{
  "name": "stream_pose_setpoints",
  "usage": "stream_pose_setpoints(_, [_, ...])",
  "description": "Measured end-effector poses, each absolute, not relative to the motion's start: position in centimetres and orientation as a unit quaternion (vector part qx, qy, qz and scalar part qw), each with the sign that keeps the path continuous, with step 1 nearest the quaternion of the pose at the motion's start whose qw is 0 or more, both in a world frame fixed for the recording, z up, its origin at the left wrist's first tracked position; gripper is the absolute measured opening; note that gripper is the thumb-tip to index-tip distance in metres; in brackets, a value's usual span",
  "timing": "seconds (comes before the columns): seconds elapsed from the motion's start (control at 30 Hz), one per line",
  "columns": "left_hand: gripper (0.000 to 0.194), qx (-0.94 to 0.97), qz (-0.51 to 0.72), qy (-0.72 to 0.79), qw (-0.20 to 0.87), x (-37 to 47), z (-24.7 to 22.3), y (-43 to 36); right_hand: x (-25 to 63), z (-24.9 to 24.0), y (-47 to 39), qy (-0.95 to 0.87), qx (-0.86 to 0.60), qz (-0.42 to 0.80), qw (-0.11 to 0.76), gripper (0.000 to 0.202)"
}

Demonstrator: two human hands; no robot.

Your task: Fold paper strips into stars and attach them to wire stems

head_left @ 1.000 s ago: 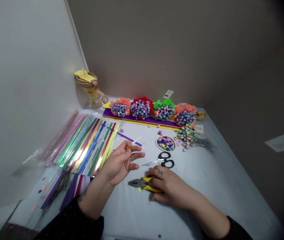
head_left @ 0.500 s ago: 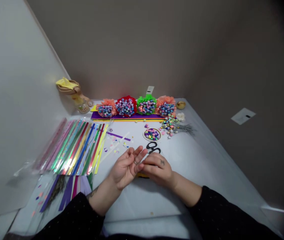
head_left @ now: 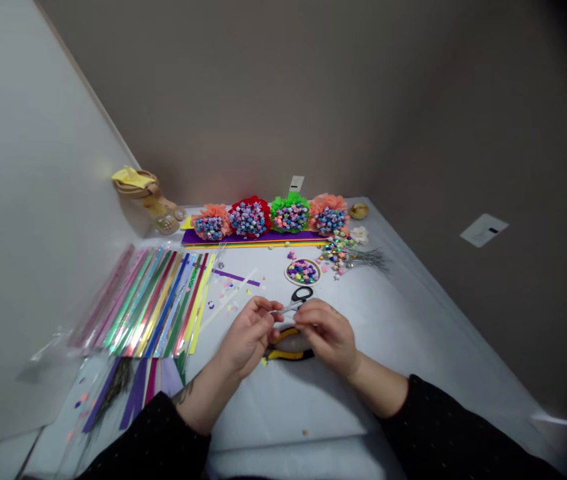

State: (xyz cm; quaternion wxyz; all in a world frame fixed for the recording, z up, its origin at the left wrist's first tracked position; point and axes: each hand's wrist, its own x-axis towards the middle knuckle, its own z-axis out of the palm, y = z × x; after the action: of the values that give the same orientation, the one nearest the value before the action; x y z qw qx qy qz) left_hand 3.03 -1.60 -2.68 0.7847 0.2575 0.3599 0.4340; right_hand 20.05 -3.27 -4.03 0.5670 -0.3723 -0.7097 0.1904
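Observation:
My left hand [head_left: 252, 335] is held over the table, palm partly up, its thumb and fingers closed on something I cannot make out. Close to its right, my right hand [head_left: 328, 337] has thumb and forefinger pinched together; whatever they hold is too small to tell. A narrow gap parts the fingertips of the two hands. Between and below them lie yellow-and-black pliers [head_left: 290, 355]. Black-handled scissors [head_left: 302, 294] lie just beyond the fingers, partly hidden. Further back stands a round dish [head_left: 302, 271] of small colourful folded stars.
Four crepe-edged star bouquets [head_left: 248, 219] line the back over purple sheets [head_left: 268, 237]. Shiny strips [head_left: 150, 300] in clear wrapping cover the left. Wire stems with stars [head_left: 363, 257] lie at the back right. A wooden hand figure [head_left: 150, 197] is at the back left.
My hands have moved apart a little, the right one shifting right. The left fingers have curled in. More of the pliers now shows between the hands.

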Motion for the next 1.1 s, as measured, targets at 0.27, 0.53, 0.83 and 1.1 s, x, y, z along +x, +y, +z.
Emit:
stream_pose_setpoints(0.27, [0.022,0.503,0.376,0.511,0.587,2.0,-1.9,-0.7,20.7,-4.7,-2.1,-0.511,-0.436,0.44,0.596,0.015])
stream_pose_setpoints(0.53, [0.029,0.502,0.316,0.49,0.639,2.5,-2.4,-1.1,20.3,-5.0,-1.6,-0.372,-0.392,0.578,0.611,0.024])
stream_pose_setpoints(0.83, [0.019,0.57,0.319,0.53,0.54,2.3,-2.0,-1.1,20.3,-4.3,-1.5,-0.313,-0.373,0.625,0.61,0.025])
stream_pose_setpoints(1.1, [0.021,0.553,0.331,0.521,0.559,2.6,-3.1,-1.6,20.0,-5.0,-1.7,-0.332,-0.399,0.619,0.589,0.017])
